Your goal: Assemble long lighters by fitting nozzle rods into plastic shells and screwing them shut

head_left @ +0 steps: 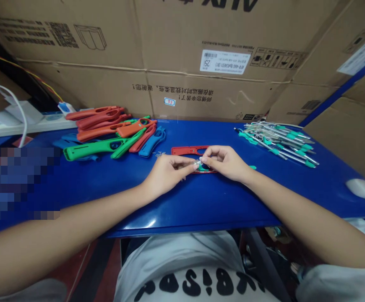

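Observation:
Both hands meet over the middle of the blue table (201, 201). My left hand (168, 172) pinches a small metal and teal part (199, 164) from the left. My right hand (225, 161) pinches the same part from the right, fingers closed on it. A red plastic handle (187, 150) lies flat on the table just under and behind my fingers. A bit of teal shows past my right wrist (252, 167).
A pile of orange, red, green and blue plastic handles (113, 134) lies at the back left. A heap of metal rods with teal fittings (277, 138) lies at the back right. Cardboard boxes (182, 54) wall the rear. A power strip (28, 121) sits far left.

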The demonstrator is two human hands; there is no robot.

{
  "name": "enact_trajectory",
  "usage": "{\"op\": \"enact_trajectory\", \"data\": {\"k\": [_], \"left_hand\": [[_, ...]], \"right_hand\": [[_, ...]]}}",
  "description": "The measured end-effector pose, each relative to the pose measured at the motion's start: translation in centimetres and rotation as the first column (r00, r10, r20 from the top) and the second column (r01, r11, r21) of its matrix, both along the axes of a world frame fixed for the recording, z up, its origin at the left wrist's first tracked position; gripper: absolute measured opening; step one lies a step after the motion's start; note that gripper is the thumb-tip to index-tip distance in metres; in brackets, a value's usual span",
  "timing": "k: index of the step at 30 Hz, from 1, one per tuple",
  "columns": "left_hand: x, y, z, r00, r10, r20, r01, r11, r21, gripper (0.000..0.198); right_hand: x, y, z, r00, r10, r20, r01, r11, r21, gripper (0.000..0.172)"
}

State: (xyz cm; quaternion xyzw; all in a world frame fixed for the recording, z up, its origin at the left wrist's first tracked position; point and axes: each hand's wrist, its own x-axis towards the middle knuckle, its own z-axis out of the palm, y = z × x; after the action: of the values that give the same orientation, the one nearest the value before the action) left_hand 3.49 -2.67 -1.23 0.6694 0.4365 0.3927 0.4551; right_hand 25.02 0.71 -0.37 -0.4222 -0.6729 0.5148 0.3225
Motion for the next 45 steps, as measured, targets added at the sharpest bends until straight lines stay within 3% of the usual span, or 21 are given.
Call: {"op": "enact_trajectory", "data": {"k": [7, 13, 17, 19, 23, 26, 31, 41, 45], "left_hand": [[-0.5, 0.2, 1.1, 0.999, -0.022, -0.028, 0.021, 0.999, -0.036, 0.035], [-2.2, 0.5, 3.1, 0.949, -0.060, -0.311, 0.118, 0.978, 0.171, 0.027], [-2.6, 0.8, 3.4, 0.864, -0.007, -0.504, 0.213, 0.912, 0.352, 0.017], [-2.5, 0.9, 3.1, 0.854, -0.009, -0.520, 0.236, 0.898, 0.372, 0.016], [-2.3, 0.9, 2.4, 0.866, -0.069, -0.495, 0.234, 0.932, 0.278, 0.017], [-2.3, 0.9, 2.0, 0.877, -0.051, -0.478, 0.201, 0.942, 0.268, 0.019], [-2.4, 0.9, 2.4, 0.871, -0.015, -0.491, 0.173, 0.945, 0.278, 0.024], [-2.9, 1.1, 2.8, 0.816, -0.073, -0.573, 0.301, 0.900, 0.315, 0.020], [-2.8, 0.8, 2.9, 0.815, -0.051, -0.577, 0.283, 0.905, 0.319, 0.021]], "right_hand": [[-0.3, -0.2, 0.4, 1.000, -0.007, -0.014, 0.008, 0.999, 0.040, 0.049], [-0.4, 0.0, 0.8, 0.999, -0.035, -0.024, 0.038, 0.988, 0.149, 0.045], [0.1, 0.4, 0.8, 0.996, -0.058, -0.062, 0.069, 0.979, 0.194, 0.047], [0.3, 0.5, 0.7, 0.996, -0.063, -0.059, 0.073, 0.979, 0.191, 0.047], [0.3, 0.5, 0.7, 0.997, -0.067, -0.034, 0.072, 0.979, 0.188, 0.045], [0.2, 0.6, 0.6, 0.998, -0.063, -0.011, 0.064, 0.975, 0.215, 0.045], [0.2, 0.8, 0.4, 0.997, -0.067, 0.041, 0.052, 0.956, 0.289, 0.042], [0.5, 1.2, 0.0, 0.995, -0.046, 0.092, 0.010, 0.934, 0.358, 0.039], [0.6, 1.2, -0.1, 0.992, -0.053, 0.113, 0.003, 0.918, 0.397, 0.036]]}}
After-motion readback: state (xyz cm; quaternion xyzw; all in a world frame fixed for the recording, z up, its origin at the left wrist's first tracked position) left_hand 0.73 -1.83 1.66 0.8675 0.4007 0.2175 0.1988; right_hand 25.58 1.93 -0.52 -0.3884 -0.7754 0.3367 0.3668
